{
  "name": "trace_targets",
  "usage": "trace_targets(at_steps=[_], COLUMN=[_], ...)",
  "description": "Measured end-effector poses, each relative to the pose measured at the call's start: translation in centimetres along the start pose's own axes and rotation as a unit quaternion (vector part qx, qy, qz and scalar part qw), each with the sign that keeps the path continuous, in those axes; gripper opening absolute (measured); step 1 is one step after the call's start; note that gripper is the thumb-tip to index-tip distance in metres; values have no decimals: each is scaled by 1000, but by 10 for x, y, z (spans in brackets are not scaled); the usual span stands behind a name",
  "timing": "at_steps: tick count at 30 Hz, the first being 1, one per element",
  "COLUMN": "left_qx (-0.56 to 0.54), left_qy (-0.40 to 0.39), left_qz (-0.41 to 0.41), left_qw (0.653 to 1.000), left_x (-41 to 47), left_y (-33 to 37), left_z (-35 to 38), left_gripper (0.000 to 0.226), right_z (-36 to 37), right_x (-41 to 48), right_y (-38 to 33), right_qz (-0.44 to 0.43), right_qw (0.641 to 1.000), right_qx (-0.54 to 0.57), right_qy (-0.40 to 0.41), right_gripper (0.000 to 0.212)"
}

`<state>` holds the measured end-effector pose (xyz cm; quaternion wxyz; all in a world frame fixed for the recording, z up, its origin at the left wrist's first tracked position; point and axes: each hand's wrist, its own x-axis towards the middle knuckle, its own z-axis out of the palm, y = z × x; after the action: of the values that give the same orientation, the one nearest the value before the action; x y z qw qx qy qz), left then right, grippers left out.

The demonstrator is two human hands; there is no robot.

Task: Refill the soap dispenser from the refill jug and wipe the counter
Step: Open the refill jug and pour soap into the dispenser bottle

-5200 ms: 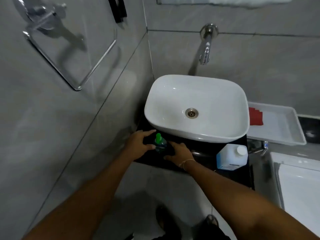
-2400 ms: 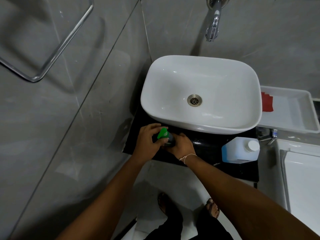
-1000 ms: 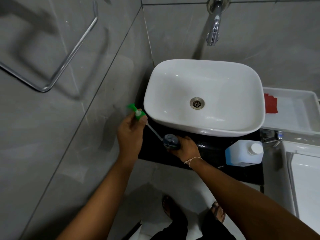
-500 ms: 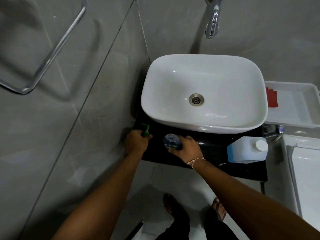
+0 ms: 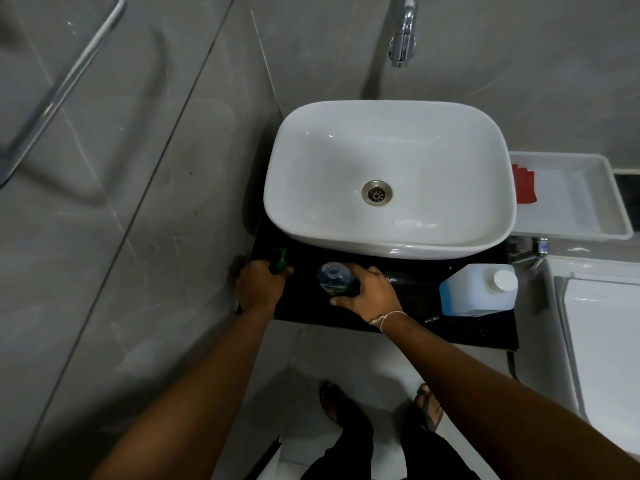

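Observation:
The clear soap dispenser bottle (image 5: 333, 278) stands open-topped on the black counter (image 5: 412, 296) in front of the basin. My right hand (image 5: 367, 294) grips its side. My left hand (image 5: 260, 286) holds the green pump head (image 5: 278, 259) low at the counter's left end, against the wall; the pump's tube is hidden. The white refill jug (image 5: 478, 289) with blue liquid and a white cap stands capped at the counter's right end, untouched. A red cloth (image 5: 524, 183) lies in the white tray (image 5: 588, 202) to the right of the basin.
The white basin (image 5: 388, 174) overhangs the back of the counter, with a chrome tap (image 5: 401, 39) above it. Grey tiled wall closes the left side. A white fixture (image 5: 602, 341) stands on the right. My feet are on the floor below the counter.
My left hand pulled the green pump out of the bottle, lifted it left, then lowered it to the counter's left end. My right hand stayed on the bottle.

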<state>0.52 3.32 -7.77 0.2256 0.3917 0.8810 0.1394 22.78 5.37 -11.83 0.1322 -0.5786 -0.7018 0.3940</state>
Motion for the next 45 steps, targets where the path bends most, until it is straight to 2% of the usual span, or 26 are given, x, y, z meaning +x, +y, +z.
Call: trace_targets(at_steps=[3,5,10,13,18,21,24,27,29,31,39,42,45], left_qx=[15,9,-39,-60,-102,-40,50,146,199,224,247,251,266], left_qy=[14,28,91,96,5,-84,-139,-151,-144,-139,-124,-106,-81], left_qz=[17,35,118,205,397,496,561,601,632,650,682,690,708], left_qw=[1000,999,988,972,912,863,814,771,735,713,677,670,649], left_x=[-9,-21,-74,-110,-154,-165,-170,-169,-167,-163,-164,-165,-165], left_y=[-1,-3,17,54,132,175,207,227,235,240,246,247,245], left_z=[-11,-18,-30,-29,-19,-8,5,15,20,21,33,37,38], left_gripper=[34,29,25,22,23,38,53,52,47,43,44,42,45], right_z=[-7,-14,-36,-50,-74,-91,-115,-137,-148,-156,-169,-169,-166], right_x=[-16,-33,-90,-119,-150,-153,-143,-125,-113,-104,-91,-91,-89], right_y=[8,15,30,39,67,86,96,99,100,102,120,126,127], right_qz=[18,24,45,71,176,205,180,107,62,53,41,40,38], right_qw=[999,997,985,971,912,891,914,951,965,975,995,996,997], right_qx=[40,78,139,191,296,302,274,240,229,201,82,69,52], right_qy=[4,17,92,127,222,272,241,161,113,82,38,36,34], right_gripper=[91,90,72,59,37,45,71,94,94,90,89,89,89])
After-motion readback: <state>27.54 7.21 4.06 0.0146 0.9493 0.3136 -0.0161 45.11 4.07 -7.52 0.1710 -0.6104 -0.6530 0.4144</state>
